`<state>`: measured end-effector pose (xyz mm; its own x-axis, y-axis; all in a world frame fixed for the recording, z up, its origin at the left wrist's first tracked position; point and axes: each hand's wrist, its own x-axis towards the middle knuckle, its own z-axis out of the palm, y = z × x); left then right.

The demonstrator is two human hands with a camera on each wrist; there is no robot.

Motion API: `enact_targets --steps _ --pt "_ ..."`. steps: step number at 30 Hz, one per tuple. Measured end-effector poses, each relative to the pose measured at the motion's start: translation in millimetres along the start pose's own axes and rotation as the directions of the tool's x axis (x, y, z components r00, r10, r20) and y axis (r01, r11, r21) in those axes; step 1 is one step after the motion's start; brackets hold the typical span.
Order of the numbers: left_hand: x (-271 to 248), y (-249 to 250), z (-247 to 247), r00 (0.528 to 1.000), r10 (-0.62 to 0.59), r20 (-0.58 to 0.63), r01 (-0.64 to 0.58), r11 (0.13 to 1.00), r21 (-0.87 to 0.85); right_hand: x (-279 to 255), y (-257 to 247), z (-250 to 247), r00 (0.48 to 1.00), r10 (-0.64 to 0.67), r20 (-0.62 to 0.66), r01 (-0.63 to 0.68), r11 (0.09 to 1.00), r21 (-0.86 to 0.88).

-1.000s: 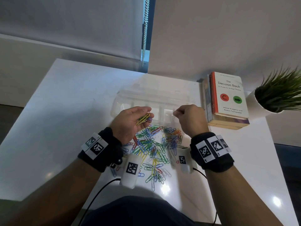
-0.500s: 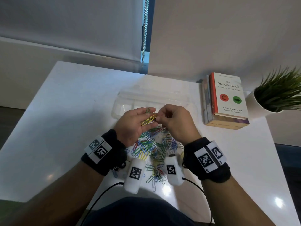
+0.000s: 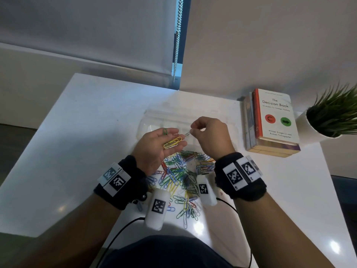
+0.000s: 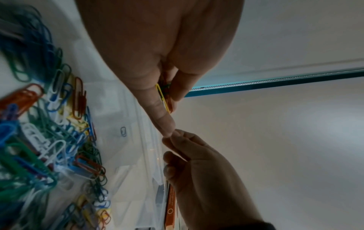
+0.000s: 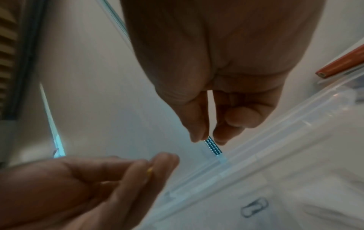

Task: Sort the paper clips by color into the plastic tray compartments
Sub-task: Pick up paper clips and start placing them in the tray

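Head view is showing both hands raised over the tray [image 3: 144, 130], which is sitting on the tabletop [image 3: 87, 122] just beyond the heap of clips [image 3: 181, 171]. Left hand [image 3: 160, 147] is lying palm up, fingers loosely straight, cradling yellow clips [image 3: 172, 142] and a green one [image 3: 165, 131]. Right hand [image 3: 210, 136] is pinching a pale clip [image 3: 187, 134] between thumb and forefinger, right above the tray. Judging by this, a picked clip is being separated for dropping; next it needs carrying over its colour's compartment and releasing. Right wrist view is revealing one clip [image 5: 254, 207] already lying inside the tray (head view hides it). Left wrist view is showing the yellow clips edge-on.
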<state>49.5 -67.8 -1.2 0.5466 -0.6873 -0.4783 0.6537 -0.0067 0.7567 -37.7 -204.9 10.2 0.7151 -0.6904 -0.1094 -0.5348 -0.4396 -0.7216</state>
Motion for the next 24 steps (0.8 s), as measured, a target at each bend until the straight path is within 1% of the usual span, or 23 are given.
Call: enact_targets --steps 1,3,5,7,11,13,15,17,19,21,24 --pt "0 0 0 1.000 -0.001 0.007 0.001 1.000 -0.007 -4 -3 0 0.999 -0.031 0.020 0.031 0.999 0.010" --pt "-1 1 1 1.000 0.007 0.020 -0.008 1.000 0.015 -12 -8 3 0.992 -0.066 0.104 0.063 0.998 0.033" --pt "0 1 2 1.000 0.014 0.027 -0.016 0.999 0.045 -15 -10 8 0.986 -0.068 0.152 0.072 0.997 -0.025" --pt "-1 0 2 0.999 0.012 0.031 -0.013 0.999 0.039 -14 -10 10 0.989 -0.067 0.135 0.077 0.994 -0.073" --pt "-2 2 -1 0.999 0.013 0.032 -0.015 0.999 0.046 -15 -12 14 0.992 -0.062 0.110 0.070 0.995 -0.068" --pt "-1 2 -3 0.999 0.014 0.030 -0.016 0.998 0.054 -16 -12 19 0.996 -0.029 0.087 0.031 0.999 -0.021" --pt "-1 1 -4 0.999 0.014 0.031 -0.015 0.998 0.057 -16 -12 23 0.996 0.041 0.084 -0.044 0.998 0.038" --pt "-1 1 -5 0.999 0.016 0.028 -0.018 0.998 0.065 -14 -12 25 0.987 0.108 0.118 -0.114 0.992 0.048" --pt "-1 1 -7 1.000 0.017 0.019 -0.018 0.998 0.054 -11 -13 26 0.974 0.159 0.162 -0.175 0.980 0.093" --pt "-1 1 -8 1.000 0.014 0.010 -0.014 1.000 0.027 -8 -13 25 0.968 0.169 0.188 -0.201 0.965 0.167" --pt "-1 2 -11 1.000 0.014 0.010 -0.014 1.000 -0.006 -6 -13 24 0.971 0.135 0.196 -0.184 0.948 0.259"
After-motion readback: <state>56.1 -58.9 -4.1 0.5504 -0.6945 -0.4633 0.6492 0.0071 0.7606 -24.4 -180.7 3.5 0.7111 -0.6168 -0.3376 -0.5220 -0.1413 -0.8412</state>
